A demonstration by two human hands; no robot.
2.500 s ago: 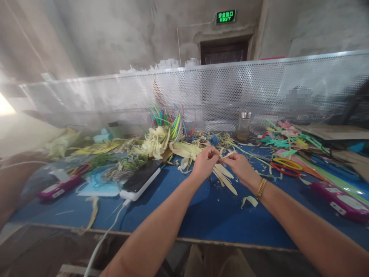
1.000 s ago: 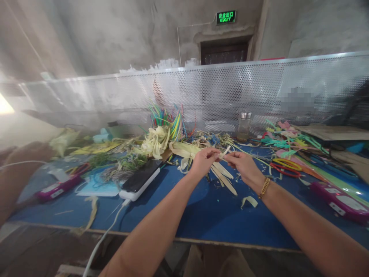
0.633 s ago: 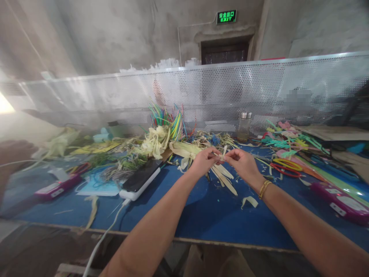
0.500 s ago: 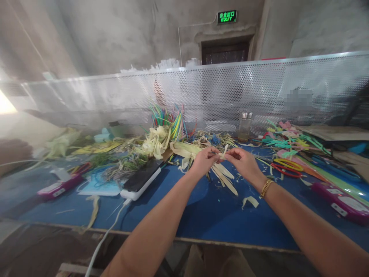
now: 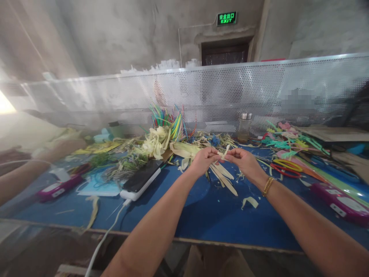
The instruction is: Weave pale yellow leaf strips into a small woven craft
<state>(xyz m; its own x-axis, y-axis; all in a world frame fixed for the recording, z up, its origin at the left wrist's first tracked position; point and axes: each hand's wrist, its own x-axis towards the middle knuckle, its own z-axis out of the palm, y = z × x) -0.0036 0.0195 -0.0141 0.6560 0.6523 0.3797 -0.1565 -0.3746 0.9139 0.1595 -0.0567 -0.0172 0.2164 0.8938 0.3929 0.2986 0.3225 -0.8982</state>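
Observation:
A small pale strip of corn husk [image 5: 223, 154] is pinched between both hands above the table, one end sticking up. My left hand [image 5: 205, 159] holds its left side with thumb and fingertips. On the other side, my right hand [image 5: 241, 160] grips it the same way, a gold bracelet at the wrist. Below and behind the hands lie long flat husk strips [image 5: 223, 179] and a bigger husk piece [image 5: 184, 149]. A bunch of cream husks [image 5: 157, 141] sits further left. One loose scrap [image 5: 250, 202] rests nearer me on the blue table [image 5: 213, 219].
A phone on a white power bank [image 5: 142, 179] with a cable lies left. Purple power strips [image 5: 340, 202] are on both sides. A glass bottle [image 5: 245, 126] stands before the perforated metal screen [image 5: 219, 88]. Scissors [image 5: 286, 166] lie right. Another person's arm [image 5: 25, 177] reaches in from the left.
The other person's arm has come in over the left end of the table. My hands have barely shifted, still pinching the husk strip.

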